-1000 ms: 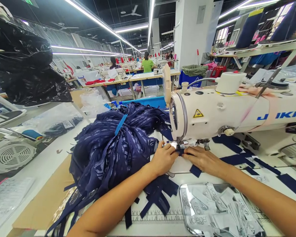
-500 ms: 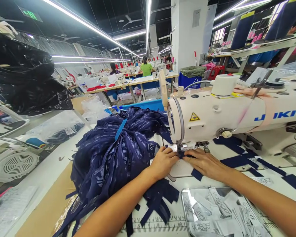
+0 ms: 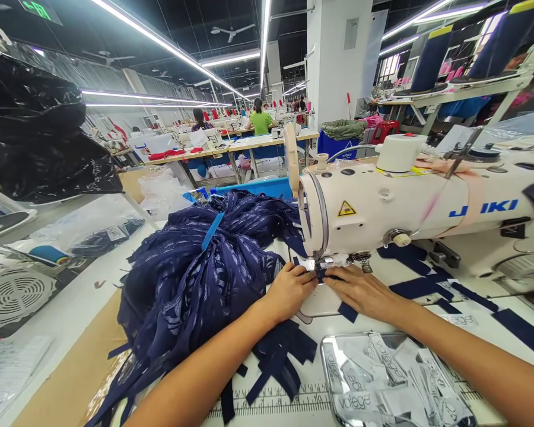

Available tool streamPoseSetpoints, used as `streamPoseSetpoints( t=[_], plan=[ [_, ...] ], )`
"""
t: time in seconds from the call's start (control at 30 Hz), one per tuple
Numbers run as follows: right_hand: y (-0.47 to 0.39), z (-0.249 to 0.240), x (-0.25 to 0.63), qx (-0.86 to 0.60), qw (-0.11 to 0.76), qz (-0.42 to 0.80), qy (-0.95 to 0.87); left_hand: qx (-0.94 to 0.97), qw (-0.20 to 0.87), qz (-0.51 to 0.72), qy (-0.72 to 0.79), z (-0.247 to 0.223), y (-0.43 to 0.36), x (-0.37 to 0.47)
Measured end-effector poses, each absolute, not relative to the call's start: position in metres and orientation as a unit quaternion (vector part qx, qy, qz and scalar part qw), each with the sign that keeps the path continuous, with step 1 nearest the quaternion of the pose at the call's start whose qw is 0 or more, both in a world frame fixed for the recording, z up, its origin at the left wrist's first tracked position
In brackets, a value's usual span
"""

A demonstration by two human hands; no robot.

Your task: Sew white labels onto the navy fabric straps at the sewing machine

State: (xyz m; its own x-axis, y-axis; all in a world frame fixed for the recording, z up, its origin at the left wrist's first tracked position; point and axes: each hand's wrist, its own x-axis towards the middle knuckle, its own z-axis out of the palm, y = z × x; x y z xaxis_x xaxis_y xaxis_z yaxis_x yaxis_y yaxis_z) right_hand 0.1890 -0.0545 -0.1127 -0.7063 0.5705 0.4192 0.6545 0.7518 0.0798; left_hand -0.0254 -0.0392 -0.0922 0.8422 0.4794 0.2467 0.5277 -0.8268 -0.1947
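Note:
At the white sewing machine, both hands meet just under the needle area. My left hand has curled fingers pressed on a small piece of navy fabric strip at the presser foot. Opposite it, my right hand keeps its fingers together on the same strip; a navy end sticks out below them. The thumbs are mostly hidden. A big bundle of navy lace-trimmed fabric, bound with a blue tie, lies beside my left hand. A clear tray of white printed labels lies below my right forearm.
Cut navy strips lie near the printed ruler, and more navy strips are at the right. A black plastic bag hangs at left. Thread cones stand at upper right. People sit at tables farther back.
The whole view has shifted slightly, so things appear a little farther left. Both hands stay at the needle with the fabric, with hardly any other visible movement.

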Motion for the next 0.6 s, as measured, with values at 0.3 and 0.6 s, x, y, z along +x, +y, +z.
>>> streamPoseSetpoints(
  t=[0.3, 0.6],
  plan=[
    [-0.053, -0.111, 0.185, -0.377, 0.191, -0.099, -0.901, -0.945, 0.111, -0.057, -0.303, -0.089, -0.036, -0.027],
    [-0.042, -0.113, 0.189, -0.419, 0.22, -0.028, -0.88, -0.924, 0.154, -0.062, -0.344, -0.086, -0.034, -0.02]
  ],
)
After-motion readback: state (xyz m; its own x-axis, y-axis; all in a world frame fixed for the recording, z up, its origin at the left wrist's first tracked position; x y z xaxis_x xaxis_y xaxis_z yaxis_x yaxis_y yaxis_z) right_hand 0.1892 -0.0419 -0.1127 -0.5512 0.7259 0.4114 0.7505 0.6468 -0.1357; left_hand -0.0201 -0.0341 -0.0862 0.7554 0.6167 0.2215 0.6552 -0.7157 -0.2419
